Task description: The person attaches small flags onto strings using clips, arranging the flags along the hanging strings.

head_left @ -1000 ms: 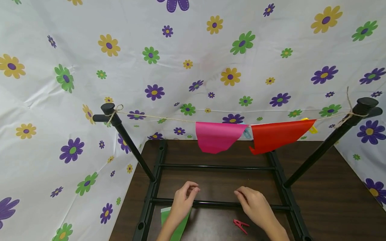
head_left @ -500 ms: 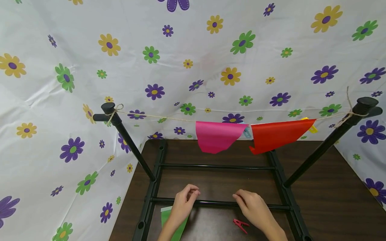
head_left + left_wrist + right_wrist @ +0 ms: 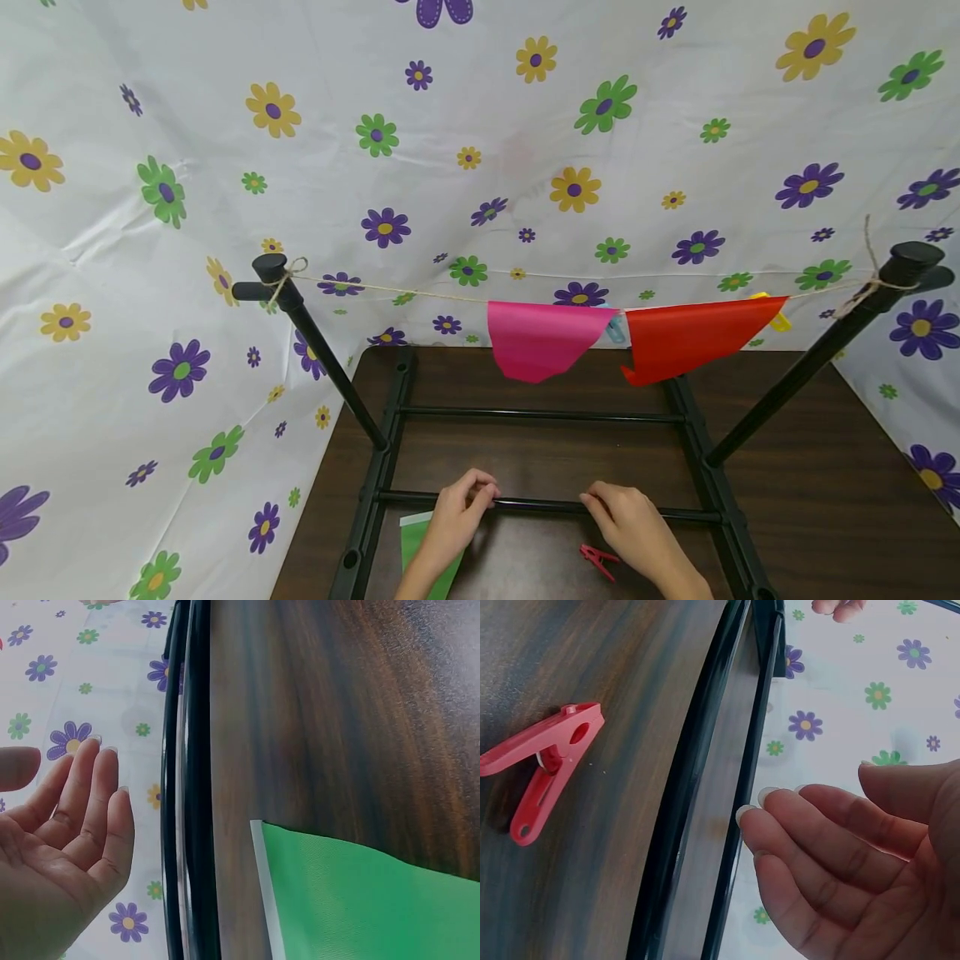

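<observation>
White cloth (image 3: 480, 125) with purple, yellow and green flowers covers the back and both sides like a little tent, wrinkled in spots and lit pretty evenly. In the middle sits a dark brown wood-grain table (image 3: 810, 500); its far edge runs right up against the cloth. A black metal rack (image 3: 540, 414) stands on the table, with two slanted posts rising near the table's left and right edges. A thin string (image 3: 405, 292) runs between the post tops.
</observation>
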`<state>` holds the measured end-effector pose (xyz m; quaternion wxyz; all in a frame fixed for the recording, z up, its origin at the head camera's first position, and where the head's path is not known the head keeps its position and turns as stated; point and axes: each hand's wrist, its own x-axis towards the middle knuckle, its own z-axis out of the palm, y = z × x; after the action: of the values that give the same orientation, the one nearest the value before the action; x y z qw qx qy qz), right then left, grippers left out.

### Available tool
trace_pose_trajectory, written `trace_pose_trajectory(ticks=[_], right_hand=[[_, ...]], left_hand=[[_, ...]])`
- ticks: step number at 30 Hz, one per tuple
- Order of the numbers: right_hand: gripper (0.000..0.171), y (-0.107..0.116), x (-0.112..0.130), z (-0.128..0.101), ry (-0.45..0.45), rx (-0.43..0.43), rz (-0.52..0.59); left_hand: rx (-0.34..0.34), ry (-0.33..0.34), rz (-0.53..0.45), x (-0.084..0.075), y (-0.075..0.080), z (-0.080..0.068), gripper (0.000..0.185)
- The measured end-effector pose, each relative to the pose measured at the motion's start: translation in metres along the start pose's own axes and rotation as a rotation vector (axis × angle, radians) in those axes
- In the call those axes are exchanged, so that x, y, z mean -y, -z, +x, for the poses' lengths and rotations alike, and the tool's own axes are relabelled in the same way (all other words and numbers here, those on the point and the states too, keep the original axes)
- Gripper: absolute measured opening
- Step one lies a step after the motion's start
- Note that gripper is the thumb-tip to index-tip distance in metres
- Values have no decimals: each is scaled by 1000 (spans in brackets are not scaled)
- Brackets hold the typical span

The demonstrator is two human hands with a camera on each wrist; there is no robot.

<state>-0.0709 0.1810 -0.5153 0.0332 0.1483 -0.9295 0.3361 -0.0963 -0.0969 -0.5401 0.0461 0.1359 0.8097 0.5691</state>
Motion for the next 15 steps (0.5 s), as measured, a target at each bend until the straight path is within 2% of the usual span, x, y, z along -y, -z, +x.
trace_pose_trajectory(ticks=[6,15], right_hand=[[14,-2,-2,-2,-26,25,4],[15,-8,-9,-10,-51,82,42]], left_hand=[[-3,-11,-27,1,-1,-4,16],[16,57,-21,8,2,-9,18]])
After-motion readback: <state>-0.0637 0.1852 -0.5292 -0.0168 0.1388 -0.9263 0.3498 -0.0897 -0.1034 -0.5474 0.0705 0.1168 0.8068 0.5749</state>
